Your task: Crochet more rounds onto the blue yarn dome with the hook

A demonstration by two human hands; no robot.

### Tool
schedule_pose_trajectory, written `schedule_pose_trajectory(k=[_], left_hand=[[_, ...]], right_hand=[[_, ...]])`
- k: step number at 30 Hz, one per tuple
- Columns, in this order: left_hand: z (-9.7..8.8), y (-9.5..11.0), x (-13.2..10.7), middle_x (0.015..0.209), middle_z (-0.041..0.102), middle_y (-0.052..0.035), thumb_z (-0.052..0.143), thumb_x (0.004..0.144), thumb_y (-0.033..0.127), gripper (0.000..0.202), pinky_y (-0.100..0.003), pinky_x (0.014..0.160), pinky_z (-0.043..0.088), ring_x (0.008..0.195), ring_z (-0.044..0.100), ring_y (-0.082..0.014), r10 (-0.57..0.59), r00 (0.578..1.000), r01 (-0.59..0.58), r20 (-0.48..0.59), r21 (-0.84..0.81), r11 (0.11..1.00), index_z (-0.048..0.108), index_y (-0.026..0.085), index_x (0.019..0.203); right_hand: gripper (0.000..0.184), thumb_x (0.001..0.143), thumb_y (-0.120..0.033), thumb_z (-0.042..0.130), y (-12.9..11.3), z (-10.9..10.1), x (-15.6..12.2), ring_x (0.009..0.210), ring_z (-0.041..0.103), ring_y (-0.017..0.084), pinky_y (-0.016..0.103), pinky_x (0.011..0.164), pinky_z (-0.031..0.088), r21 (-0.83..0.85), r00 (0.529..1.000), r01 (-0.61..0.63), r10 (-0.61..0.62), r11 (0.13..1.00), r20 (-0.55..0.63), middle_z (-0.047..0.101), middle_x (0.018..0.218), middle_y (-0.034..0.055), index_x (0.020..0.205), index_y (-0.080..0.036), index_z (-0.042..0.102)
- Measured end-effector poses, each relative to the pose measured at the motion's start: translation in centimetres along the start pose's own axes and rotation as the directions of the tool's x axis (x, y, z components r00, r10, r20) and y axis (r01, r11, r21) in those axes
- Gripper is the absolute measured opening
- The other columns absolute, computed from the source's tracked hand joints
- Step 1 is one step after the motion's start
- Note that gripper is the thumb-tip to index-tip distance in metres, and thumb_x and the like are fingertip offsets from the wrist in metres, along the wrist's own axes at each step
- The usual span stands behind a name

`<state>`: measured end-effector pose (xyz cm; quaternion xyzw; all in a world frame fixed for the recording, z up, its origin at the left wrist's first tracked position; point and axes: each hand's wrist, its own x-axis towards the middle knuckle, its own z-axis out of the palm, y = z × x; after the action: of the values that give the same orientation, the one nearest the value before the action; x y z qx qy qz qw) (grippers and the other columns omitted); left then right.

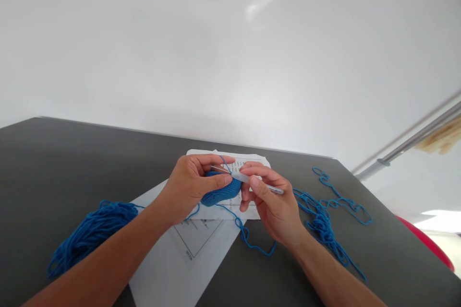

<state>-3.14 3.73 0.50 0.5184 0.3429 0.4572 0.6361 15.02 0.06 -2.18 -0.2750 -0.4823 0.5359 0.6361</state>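
Observation:
Blue crochet work (220,194) is pinched in my left hand (192,181), thumb across its top edge and index finger stretched above it. A strand of blue yarn runs up over that index finger. My right hand (272,201) is closed around a crochet hook (275,190) with a pale grey handle. The hook's thin metal shaft lies at the upper edge of the work and points left, between the left thumb and index finger. A loose yarn tail (247,237) trails below the work toward my right wrist.
A thick blue skein (95,228) lies at the left, partly behind my left forearm. Tangled blue yarn (322,225) spreads at the right. Printed sheets (173,264) lie beneath my hands on the dark table (108,163). A white wall (162,57) rises behind it.

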Motion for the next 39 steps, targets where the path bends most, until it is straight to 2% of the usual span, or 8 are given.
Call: schedule_pose_trajectory(k=[5,8,15,20,25,39], left_hand=[[0.13,0.12,-0.25,0.071,0.073,0.0000,0.093,0.068,0.021,0.039,-0.023,0.061,0.051,0.064,0.063,-0.0122,0.003,1.000,-0.003,0.006,-0.013,1.000,0.082,0.017,0.105],[0.14,0.04,-0.30,0.075,0.075,-0.0007,0.092,0.069,0.022,0.038,-0.024,0.062,0.052,0.066,0.065,-0.0131,0.009,1.000,-0.008,0.025,-0.022,1.000,0.082,0.018,0.106],[-0.10,-0.13,-0.45,0.082,0.079,-0.0033,0.091,0.072,0.023,0.041,-0.024,0.065,0.054,0.070,0.069,-0.0146,0.012,0.991,-0.003,0.131,-0.063,0.998,0.081,0.021,0.112],[-0.07,-0.14,-0.48,0.081,0.079,-0.0047,0.091,0.072,0.025,0.041,-0.026,0.067,0.053,0.071,0.068,-0.0157,0.015,0.993,-0.010,0.120,-0.038,0.999,0.081,0.019,0.112],[0.12,-0.16,-0.58,0.076,0.075,-0.0022,0.090,0.072,0.024,0.039,-0.026,0.067,0.053,0.069,0.067,-0.0153,0.043,0.995,-0.039,0.088,-0.046,0.998,0.081,0.018,0.110],[0.24,-0.26,-0.63,0.075,0.075,-0.0030,0.089,0.072,0.022,0.040,-0.026,0.066,0.054,0.069,0.066,-0.0156,0.082,0.994,-0.079,0.072,-0.037,0.996,0.081,0.016,0.110]], right_hand=[[0.018,0.094,-0.034,0.073,-0.18,-0.52,0.02,0.058,0.068,0.013,0.026,0.056,0.064,-0.059,0.994,-0.066,0.071,0.996,0.083,0.068,0.063,-0.0012,0.105,-0.021,0.078],[0.019,0.091,-0.035,0.075,-0.36,-0.39,0.04,0.059,0.069,0.013,0.027,0.060,0.065,-0.052,0.996,-0.059,0.062,0.997,0.062,0.071,0.066,-0.0004,0.101,-0.019,0.079],[0.018,0.087,-0.034,0.081,-0.74,-0.14,0.15,0.061,0.071,0.012,0.025,0.064,0.066,0.087,0.998,-0.070,0.068,0.994,0.017,0.074,0.068,0.0008,0.096,-0.018,0.080],[0.018,0.086,-0.034,0.081,-0.78,-0.32,0.15,0.061,0.069,0.013,0.025,0.062,0.066,0.088,0.998,-0.057,0.058,0.994,-0.008,0.073,0.068,0.0012,0.094,-0.018,0.080],[0.018,0.087,-0.034,0.081,-0.77,-0.28,0.16,0.061,0.068,0.012,0.025,0.062,0.066,0.094,0.998,-0.057,0.060,0.994,-0.022,0.073,0.068,0.0014,0.093,-0.018,0.080],[0.019,0.087,-0.035,0.080,-0.64,-0.51,0.19,0.061,0.067,0.013,0.026,0.059,0.066,0.101,0.998,-0.068,0.067,0.993,0.009,0.072,0.067,0.0009,0.095,-0.018,0.080]])
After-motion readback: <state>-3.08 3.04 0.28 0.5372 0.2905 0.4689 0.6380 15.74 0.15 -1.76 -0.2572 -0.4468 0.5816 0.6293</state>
